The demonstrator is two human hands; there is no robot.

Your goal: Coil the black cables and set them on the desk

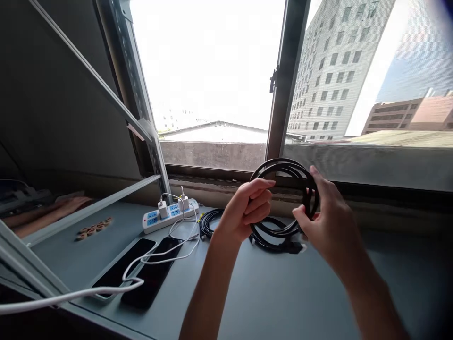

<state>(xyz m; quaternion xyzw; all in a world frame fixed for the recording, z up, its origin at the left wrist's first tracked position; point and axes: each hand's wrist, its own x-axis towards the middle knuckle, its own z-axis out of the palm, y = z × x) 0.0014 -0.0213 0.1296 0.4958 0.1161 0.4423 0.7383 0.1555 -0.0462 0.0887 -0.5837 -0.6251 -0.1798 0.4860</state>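
Observation:
A coiled black cable (283, 165) is held up in loops above the grey table, between my two hands. My left hand (251, 205) has its fingers curled round the left side of the coil. On the right side, my right hand (323, 208) grips the loops between thumb and fingers. Below the held coil, a black connector (293, 247) with a pale end shows near the table; whether it belongs to this cable I cannot tell. Another black cable coil (208, 222) lies on the table to the left, partly behind my left wrist.
A white power strip (171, 216) with plugs stands at the back left. Two dark phones (150, 278) and white cables (166, 261) lie in front of it. Metal shelf bars (95, 208) cross the left side. Another person's arms (53, 215) rest beyond them. A window frame (283, 85) rises behind.

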